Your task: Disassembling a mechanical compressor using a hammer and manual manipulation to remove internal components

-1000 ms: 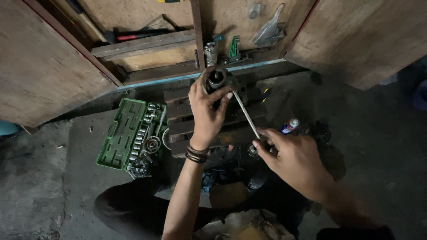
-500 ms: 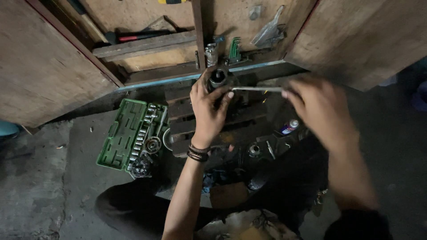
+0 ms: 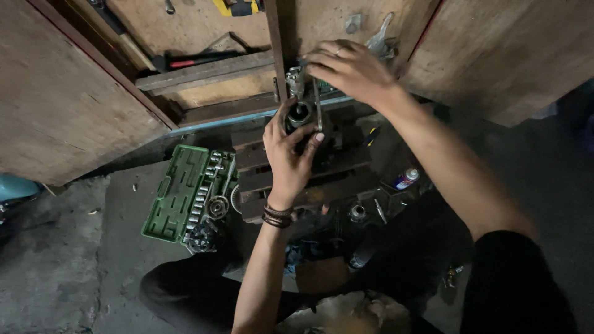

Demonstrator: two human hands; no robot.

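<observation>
While the round metal part (image 3: 299, 115) is gripped by the left hand (image 3: 289, 154), the wrench handle (image 3: 317, 105), pointing away from the body, is clasped at its far end by the right hand (image 3: 351, 69).

The floor (image 3: 68, 260) was grey, rough concrete with small bits of dirt on it. Big brown wooden boards (image 3: 68, 117) leaned up on the left and the right. A wooden shelf (image 3: 204, 69) ran between them. The light was dim, and the corners were dark.

Head camera, steeply downward, close overhead
</observation>
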